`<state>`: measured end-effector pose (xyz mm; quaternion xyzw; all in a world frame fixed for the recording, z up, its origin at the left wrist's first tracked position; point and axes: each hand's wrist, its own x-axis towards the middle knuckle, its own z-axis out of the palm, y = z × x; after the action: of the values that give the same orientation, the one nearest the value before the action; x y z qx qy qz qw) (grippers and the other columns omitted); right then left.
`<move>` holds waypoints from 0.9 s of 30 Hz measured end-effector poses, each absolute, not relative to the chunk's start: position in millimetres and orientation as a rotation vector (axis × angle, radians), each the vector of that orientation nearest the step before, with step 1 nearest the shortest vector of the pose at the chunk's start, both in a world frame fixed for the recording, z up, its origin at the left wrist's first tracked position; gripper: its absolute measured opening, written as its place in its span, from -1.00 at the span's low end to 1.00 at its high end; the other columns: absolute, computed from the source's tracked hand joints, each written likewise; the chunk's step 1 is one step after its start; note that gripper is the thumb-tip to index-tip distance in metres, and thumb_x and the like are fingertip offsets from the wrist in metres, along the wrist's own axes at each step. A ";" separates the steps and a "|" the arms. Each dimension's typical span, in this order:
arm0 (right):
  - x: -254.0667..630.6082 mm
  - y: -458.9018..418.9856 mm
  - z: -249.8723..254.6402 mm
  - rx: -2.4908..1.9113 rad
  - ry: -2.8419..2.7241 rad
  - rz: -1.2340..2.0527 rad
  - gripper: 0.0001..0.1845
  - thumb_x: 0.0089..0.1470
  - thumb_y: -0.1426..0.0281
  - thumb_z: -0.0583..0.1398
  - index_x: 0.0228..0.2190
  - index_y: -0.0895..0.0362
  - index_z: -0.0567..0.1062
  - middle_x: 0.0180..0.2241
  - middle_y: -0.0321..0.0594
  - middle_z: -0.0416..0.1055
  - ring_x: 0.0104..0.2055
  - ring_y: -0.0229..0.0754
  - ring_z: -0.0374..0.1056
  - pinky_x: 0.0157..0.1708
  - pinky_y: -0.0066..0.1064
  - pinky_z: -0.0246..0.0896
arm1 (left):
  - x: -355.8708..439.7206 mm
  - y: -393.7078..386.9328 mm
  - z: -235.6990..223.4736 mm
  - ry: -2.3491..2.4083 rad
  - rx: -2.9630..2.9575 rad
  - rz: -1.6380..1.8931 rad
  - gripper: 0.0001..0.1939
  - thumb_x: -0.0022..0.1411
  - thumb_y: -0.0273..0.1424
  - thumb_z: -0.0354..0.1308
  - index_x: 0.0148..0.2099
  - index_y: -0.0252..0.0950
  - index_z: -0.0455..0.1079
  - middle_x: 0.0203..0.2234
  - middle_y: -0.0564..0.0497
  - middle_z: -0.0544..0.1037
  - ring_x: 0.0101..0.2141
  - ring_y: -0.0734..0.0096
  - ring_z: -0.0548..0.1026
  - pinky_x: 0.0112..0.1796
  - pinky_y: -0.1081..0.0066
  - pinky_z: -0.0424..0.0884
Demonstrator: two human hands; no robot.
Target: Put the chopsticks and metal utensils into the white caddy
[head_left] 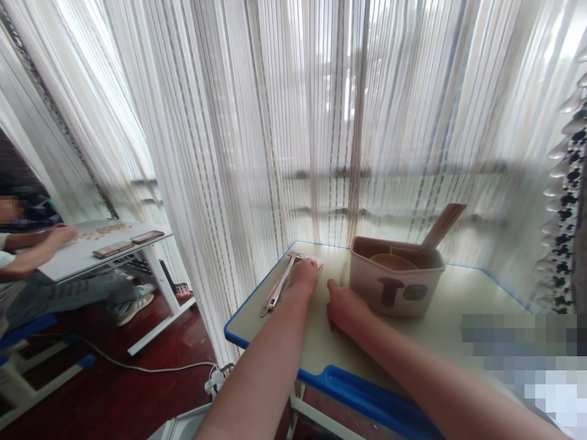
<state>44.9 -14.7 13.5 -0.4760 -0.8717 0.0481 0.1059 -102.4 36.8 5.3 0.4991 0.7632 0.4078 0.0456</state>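
Two bare hands, the left hand (306, 272) and the right hand (347, 307), extend over a cream-topped, blue-edged counter (316, 348) in the head view, the one I watch from a distance. The left hand's fingers are curled at the upper end of a long, silvery, metal-looking tool (278, 286), which lies slantwise on the counter's left side; I cannot tell whether that grip holds anything. The right hand, fingers bent, sits just beside a tan, angular, open box (389, 292); its grip, too, I cannot read for certain. The box bears a brown hammer-shaped mark (391, 292) and holds a round-rimmed brown container (395, 263), with a bundle of flat, wood-coloured strips (443, 227) leaning out to the right. Sheer, striped white curtains (247, 122) hang behind. At far left, another person's forearm (30, 263) rests at a white counter (73, 260) bearing small tan pieces (106, 231).
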 end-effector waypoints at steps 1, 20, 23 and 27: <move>45.3 -15.0 14.5 -1.401 -2.557 0.153 -0.64 -0.04 0.55 0.05 -0.14 0.16 0.24 -0.37 -0.02 0.48 -0.32 0.00 0.43 -0.46 -0.38 0.10 | -103.5 37.2 5.3 2.315 1.501 1.283 -0.75 0.14 -0.32 0.02 -0.35 -0.34 0.48 -0.33 -0.26 0.54 -0.24 0.14 0.47 -0.19 0.28 0.28; 51.5 -15.6 17.4 -1.084 -2.410 0.136 -0.80 0.05 0.47 0.01 -0.24 0.12 0.31 -0.35 -0.20 0.47 -0.40 -0.25 0.34 -0.47 -0.45 -0.08 | -104.2 47.9 12.3 1.080 0.653 1.872 -0.92 0.05 -0.49 0.17 -0.38 -0.40 0.33 -0.46 -0.08 0.50 -0.48 0.47 0.50 -0.33 0.39 0.46; 51.7 -14.7 16.9 -1.045 -2.412 0.129 -0.83 0.05 0.47 0.00 -0.27 0.13 0.32 -0.35 -0.20 0.46 -0.41 -0.26 0.32 -0.47 -0.45 -0.09 | -102.4 44.7 15.0 1.006 0.709 1.805 -0.90 0.04 -0.46 0.19 -0.37 -0.41 0.36 -0.45 -0.07 0.50 -0.48 0.50 0.48 -0.39 0.46 0.45; 52.2 -16.3 20.1 -1.027 -2.454 0.102 -0.85 0.08 0.47 0.00 -0.30 0.14 0.33 -0.33 -0.17 0.43 -0.35 -0.24 0.32 -0.43 -0.45 -0.06 | -101.4 43.0 13.9 1.170 0.698 1.808 -0.85 0.00 -0.47 0.22 -0.32 -0.38 0.39 -0.45 -0.03 0.49 -0.54 0.54 0.45 -0.49 0.50 0.40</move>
<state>52.2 -16.3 20.1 -0.3748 -0.8954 0.0371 0.2374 -101.4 43.0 13.9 0.2792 0.4680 0.7228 0.4249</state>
